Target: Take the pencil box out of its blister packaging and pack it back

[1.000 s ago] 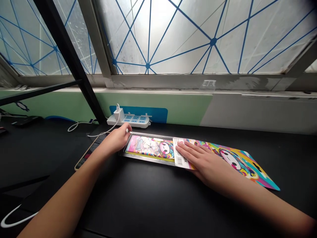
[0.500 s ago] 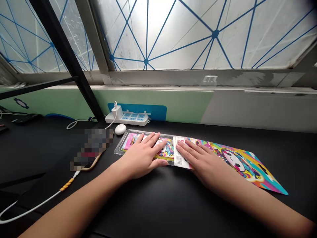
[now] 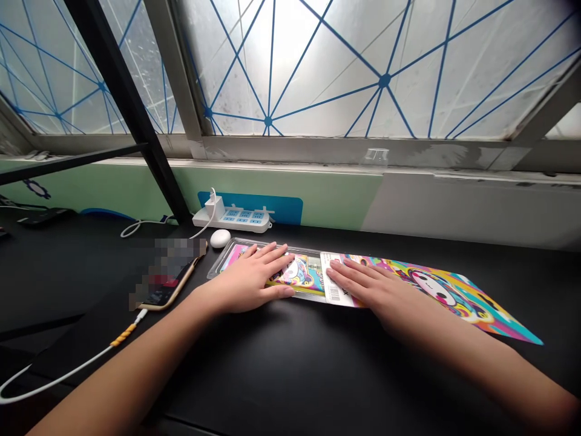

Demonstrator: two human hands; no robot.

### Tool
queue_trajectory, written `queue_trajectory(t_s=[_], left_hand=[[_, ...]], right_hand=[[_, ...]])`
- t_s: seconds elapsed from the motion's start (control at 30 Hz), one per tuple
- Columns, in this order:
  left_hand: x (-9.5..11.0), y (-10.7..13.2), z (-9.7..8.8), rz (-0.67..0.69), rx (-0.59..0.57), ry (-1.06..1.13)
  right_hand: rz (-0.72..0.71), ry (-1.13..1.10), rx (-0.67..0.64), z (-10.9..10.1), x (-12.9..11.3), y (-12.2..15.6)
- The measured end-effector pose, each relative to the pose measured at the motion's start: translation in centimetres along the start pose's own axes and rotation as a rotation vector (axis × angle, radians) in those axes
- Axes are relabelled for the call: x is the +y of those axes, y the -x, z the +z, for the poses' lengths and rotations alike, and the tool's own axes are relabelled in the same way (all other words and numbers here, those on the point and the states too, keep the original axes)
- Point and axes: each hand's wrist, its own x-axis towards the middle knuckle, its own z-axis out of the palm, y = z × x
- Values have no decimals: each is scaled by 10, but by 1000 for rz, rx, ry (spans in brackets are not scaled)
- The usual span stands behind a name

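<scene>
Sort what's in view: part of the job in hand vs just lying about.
In the job, judging by where the hands rest:
- clear tray and colourful packet in it, under the left hand
- printed card, under the right hand

Apparently just lying about:
- phone with white cable
- rounded white object
- power strip with plug

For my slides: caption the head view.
Left hand across a clear plastic tray, right hand on a cartoon-printed card, black desktop beneath.
</scene>
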Motion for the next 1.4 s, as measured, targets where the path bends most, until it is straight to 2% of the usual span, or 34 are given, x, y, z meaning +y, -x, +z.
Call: queue_trajectory(t_s=[0.17,0.37,0.47,0.53,0.63,0.7,0.77,0.83,0.87,0.97,1.03,1.13,1.3,1.4], left_hand=[[-3,1,-4,-17,-50,13],[-7,4,-7,-27,-38,26],[-9,6,-7,-64,-43,19],[-9,5,-5,-70,-25,27],[-6,-2,-1,-70,11,37],[-2,-8,0,-85,9,32],[3,-15,1,-96,-5,33],[11,-22,2,-96,-11,40],[15,-26,4,-92,-7,42],[28,-35,9,-72,25,41],[36,-40,13,-57,42,41],[42,-41,17,-41,78,80],[36,-33,18,9,276,254],[32,-30,17,27,326,241]], right_hand=[[-25,14,-15,-14,7,6],[1,41,111,-19,28,31],[24,91,174,-34,32,44],[9,100,213,-47,18,47],[-69,49,222,-55,-31,38],[-199,22,182,-46,-74,29],[-325,26,181,-26,-114,18],[-320,58,317,-6,-142,6],[-313,65,328,1,-151,-1],[-264,-62,233,9,-158,-25],[-227,-180,180,6,-152,-44],[-187,-305,168,4,-140,-65],[-149,-426,165,3,-135,-67],[-155,-460,159,3,-132,-64]])
